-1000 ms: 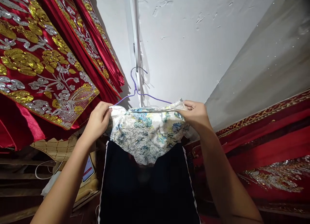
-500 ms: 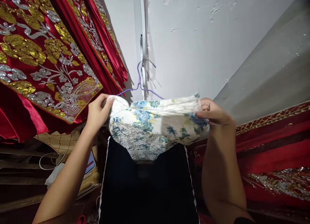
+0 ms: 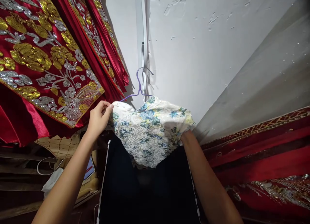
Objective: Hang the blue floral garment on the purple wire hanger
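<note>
A white blouse (image 3: 147, 136) with a blue, green and yellow floral print hangs in front of me. It is on a purple wire hanger (image 3: 139, 86), whose hook sits at a pale metal strip on the wall. My left hand (image 3: 98, 116) is closed, thumb and fingers pinching the blouse at its left shoulder. On the other side, my right hand (image 3: 187, 136) reaches up inside the blouse through the short right sleeve. Cloth covers its fingers, so their pose is hidden.
Red fabric panels (image 3: 58, 65) with gold and silver embroidery hang at upper left. More red, sequined cloth (image 3: 266, 165) is at the right by the grey wall (image 3: 189, 56). A lit phone (image 3: 89, 168) and a white cable (image 3: 40, 167) lie at lower left.
My right hand has let go of the gathered right side of the blouse and moved inside the sleeve. That side now spreads over the hanger. My left hand keeps its pinch.
</note>
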The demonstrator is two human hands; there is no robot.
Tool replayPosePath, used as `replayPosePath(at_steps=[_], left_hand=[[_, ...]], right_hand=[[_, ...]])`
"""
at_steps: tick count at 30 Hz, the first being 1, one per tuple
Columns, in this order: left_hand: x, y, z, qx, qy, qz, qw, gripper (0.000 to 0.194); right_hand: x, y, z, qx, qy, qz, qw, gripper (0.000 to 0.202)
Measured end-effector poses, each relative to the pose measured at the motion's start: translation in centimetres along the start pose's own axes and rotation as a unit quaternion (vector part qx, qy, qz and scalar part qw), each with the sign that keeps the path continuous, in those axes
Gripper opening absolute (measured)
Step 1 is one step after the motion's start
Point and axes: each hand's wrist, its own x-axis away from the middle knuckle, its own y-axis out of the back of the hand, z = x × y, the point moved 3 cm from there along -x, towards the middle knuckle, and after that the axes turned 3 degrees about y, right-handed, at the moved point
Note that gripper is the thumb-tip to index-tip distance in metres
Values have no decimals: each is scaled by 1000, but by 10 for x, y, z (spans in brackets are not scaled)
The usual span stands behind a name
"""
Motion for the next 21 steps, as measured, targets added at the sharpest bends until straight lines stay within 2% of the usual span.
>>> replayPosePath(at_steps=[2,3,5,6,7,8,11,13,14,16,18,19,21], left_hand=[[0,3,2,-10,-1,1,1000,25],[0,4,0,-16,-7,-2,1000,24],[-5,5,-8,-26,-27,-21,999,24],[-7,5,-15,-29,-41,-35,998,24],[-11,4,-22,-31,-56,-47,997,24],[-14,3,-29,-31,-73,-54,995,24],[-20,-7,-49,-24,-120,-27,992,22],[-18,-16,-57,-23,-146,-14,989,22],[-16,-18,-59,-24,-159,-28,987,23],[-7,-20,-63,-25,-188,-89,978,24],[5,-18,-66,-13,-216,-147,965,22],[12,-17,-68,-2,-227,-156,961,20],[23,-17,-72,29,-234,-131,963,16]], right_hand=[[-1,9,-19,-103,-102,-36,989,55],[0,13,-28,-191,-177,-47,964,53],[1,19,-38,-363,-316,-55,875,45],[2,23,-38,-421,-361,-62,830,42],[1,27,-36,-451,-384,-73,802,41],[-1,31,-34,-465,-394,-86,788,40],[-4,39,-25,-467,-415,-98,775,37],[-5,37,-23,-471,-442,-67,760,36],[-6,35,-24,-479,-452,-47,751,35],[-6,33,-26,-506,-466,-18,726,37],[-5,33,-30,-530,-477,-12,701,40],[-3,35,-30,-536,-481,-18,693,43],[1,39,-29,-538,-488,-30,687,45]])
